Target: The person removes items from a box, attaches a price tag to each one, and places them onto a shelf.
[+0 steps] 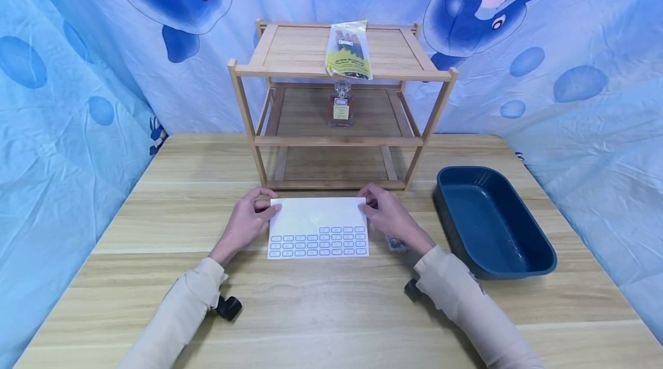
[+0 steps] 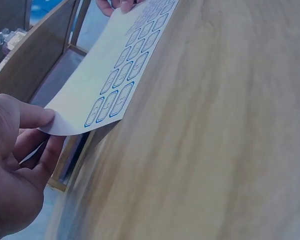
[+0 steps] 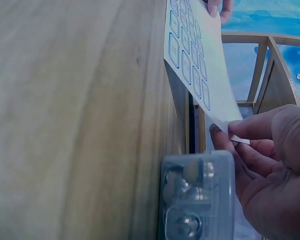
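Note:
A white sheet of blue-framed label stickers is stretched between both hands in front of the rack. My left hand pinches its far left corner between thumb and fingers; the left wrist view shows the thumb on top of the sheet. At the opposite far corner, my right hand pinches the sheet in the same way. Rows of labels cover the near part of the sheet, and the far part is blank. Partly hidden under the right wrist, a small clear plastic box with round shiny pieces inside sits on the table.
A three-level wooden rack stands behind the sheet. On its top lies a packet of artist brushes; a labelled glass bottle stands on the middle shelf. To the right is a dark blue basin on the wooden table.

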`<state>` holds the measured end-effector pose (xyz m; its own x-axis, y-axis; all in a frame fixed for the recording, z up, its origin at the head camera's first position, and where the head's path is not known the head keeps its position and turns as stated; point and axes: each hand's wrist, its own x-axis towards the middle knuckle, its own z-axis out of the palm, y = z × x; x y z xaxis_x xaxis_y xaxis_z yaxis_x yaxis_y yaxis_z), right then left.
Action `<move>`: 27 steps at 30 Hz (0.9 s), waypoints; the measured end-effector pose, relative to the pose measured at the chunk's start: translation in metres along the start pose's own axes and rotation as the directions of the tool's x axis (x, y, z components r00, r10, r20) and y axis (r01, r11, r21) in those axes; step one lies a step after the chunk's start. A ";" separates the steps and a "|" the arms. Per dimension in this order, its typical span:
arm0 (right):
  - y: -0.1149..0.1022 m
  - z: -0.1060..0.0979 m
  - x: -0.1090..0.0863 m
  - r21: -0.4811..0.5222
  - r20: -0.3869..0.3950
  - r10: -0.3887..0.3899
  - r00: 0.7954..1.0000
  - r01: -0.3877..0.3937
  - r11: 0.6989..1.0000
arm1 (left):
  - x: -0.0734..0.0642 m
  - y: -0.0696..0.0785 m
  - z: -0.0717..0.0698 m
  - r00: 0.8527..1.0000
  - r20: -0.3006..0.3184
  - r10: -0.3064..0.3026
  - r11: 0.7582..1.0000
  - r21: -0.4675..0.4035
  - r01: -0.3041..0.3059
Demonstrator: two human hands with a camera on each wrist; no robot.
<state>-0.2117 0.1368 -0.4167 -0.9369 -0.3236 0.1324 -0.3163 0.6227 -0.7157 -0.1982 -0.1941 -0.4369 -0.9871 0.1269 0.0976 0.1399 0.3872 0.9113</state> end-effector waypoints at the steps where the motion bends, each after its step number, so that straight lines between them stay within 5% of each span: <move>1: 0.000 0.000 0.000 0.007 -0.006 -0.008 1.000 0.008 1.000 | 0.000 0.000 0.000 1.000 0.000 0.001 1.000 -0.009 -0.001; 14: 0.002 -0.007 -0.010 0.094 -0.044 0.009 0.999 -0.004 0.996 | 0.000 0.005 0.000 1.000 0.010 0.014 0.998 -0.068 -0.013; 27: 0.002 -0.013 -0.017 0.125 -0.091 -0.025 0.996 0.036 0.992 | 0.000 0.016 0.012 0.999 0.034 -0.018 0.967 -0.254 0.026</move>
<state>-0.1984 0.1529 -0.4111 -0.9383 -0.2730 0.2121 -0.3290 0.5167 -0.7904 -0.1952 -0.1770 -0.4276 -0.9862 0.1511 0.0671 0.0894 0.1454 0.9853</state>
